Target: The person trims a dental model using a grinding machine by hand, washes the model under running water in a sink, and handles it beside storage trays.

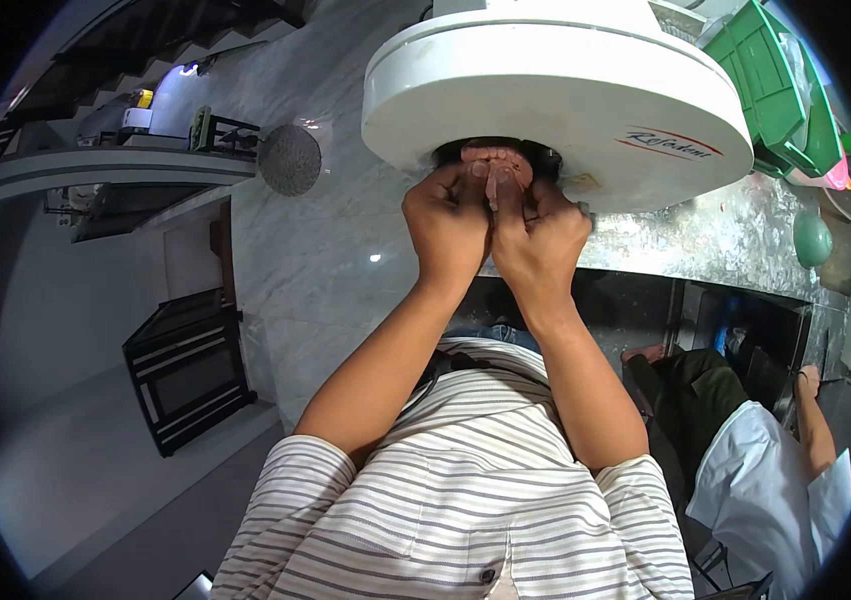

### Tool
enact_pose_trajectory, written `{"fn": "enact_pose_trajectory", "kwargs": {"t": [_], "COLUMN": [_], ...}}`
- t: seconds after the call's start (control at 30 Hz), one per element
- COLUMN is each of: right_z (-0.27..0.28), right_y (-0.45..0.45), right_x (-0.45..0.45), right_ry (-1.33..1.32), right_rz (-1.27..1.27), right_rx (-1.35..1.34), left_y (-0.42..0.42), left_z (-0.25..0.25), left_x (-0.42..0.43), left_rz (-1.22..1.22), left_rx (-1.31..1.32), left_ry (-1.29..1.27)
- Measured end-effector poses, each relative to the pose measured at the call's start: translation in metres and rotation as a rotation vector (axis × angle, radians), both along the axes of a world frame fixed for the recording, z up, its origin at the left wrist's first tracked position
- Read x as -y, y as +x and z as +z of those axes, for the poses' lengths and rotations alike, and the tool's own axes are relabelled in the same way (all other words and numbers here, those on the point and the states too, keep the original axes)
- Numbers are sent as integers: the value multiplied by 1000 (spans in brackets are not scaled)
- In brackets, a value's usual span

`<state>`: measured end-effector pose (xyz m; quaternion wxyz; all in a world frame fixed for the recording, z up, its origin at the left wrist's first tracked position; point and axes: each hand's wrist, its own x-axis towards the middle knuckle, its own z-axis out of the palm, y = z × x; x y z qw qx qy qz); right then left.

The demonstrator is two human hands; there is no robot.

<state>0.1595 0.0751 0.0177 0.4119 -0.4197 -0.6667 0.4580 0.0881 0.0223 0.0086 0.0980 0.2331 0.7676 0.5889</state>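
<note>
Pink and probably light, stiff and brittle, a denture-like piece (513, 162) sits at the dark opening (545, 160) of a white machine (545, 110), pinched in the fingertips of both left hand (448, 230) and right hand (538, 242), its base likely a safer hold than its teeth (490, 154).

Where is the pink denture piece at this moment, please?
In the head view, the pink denture piece is near the top centre, held by the left hand and right hand at the dark opening of the white machine.
</note>
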Motion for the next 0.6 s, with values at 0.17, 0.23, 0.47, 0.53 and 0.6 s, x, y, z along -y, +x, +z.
{"fn": "enact_pose_trajectory", "kwargs": {"t": [0.17,0.23,0.47,0.53,0.6], "right_z": [2,5,3,6,8], "right_y": [1,1,6,6,7], "right_x": [0,0,-1,-1,0], "right_ry": [-16,3,87,98,109], "right_rz": [-2,3,55,60,66], "right_rx": [19,5,58,42,24], "left_y": [0,0,0,1,1], "left_z": [-4,-3,3,2,2], "left_x": [-1,-2,-2,-3,-3], "left_rz": [25,28,9,11,15], "left_rx": [60,70,81,81,91], "left_ry": [-21,-9,-50,-40,-30]}}
